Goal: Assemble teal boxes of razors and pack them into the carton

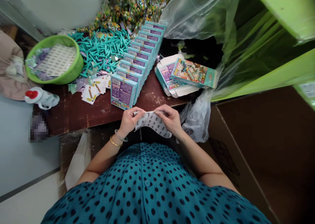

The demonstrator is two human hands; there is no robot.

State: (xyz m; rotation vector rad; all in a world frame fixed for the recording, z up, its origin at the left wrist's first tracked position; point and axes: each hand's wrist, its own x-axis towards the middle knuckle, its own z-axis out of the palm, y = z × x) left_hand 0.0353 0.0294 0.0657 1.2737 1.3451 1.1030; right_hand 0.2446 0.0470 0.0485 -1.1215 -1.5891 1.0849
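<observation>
Between my two hands hangs a sheet of small printed stickers (155,123), white with rows of dark marks. My left hand (130,120) pinches its left end between thumb and fingers. The top edge is gripped by my right hand (170,119), also in a pinch. The sheet sags and its lower right corner curls down in front of my shirt. Just beyond my left hand stands a slanted row of teal and purple boxes (124,91), upright and packed one behind another. Flattened boxes (167,73) lie farther right, with one closed colourful box (194,73) on top.
A green basin (80,66) at left holds more sticker sheets. Teal plastic sticks (103,50) are heaped beside it, with printed cards (92,92) in front. A red-lidded bottle (44,97) lies at the table's left edge. Bagged colourful pieces (133,7) fill the back. Clear plastic (197,119) hangs right.
</observation>
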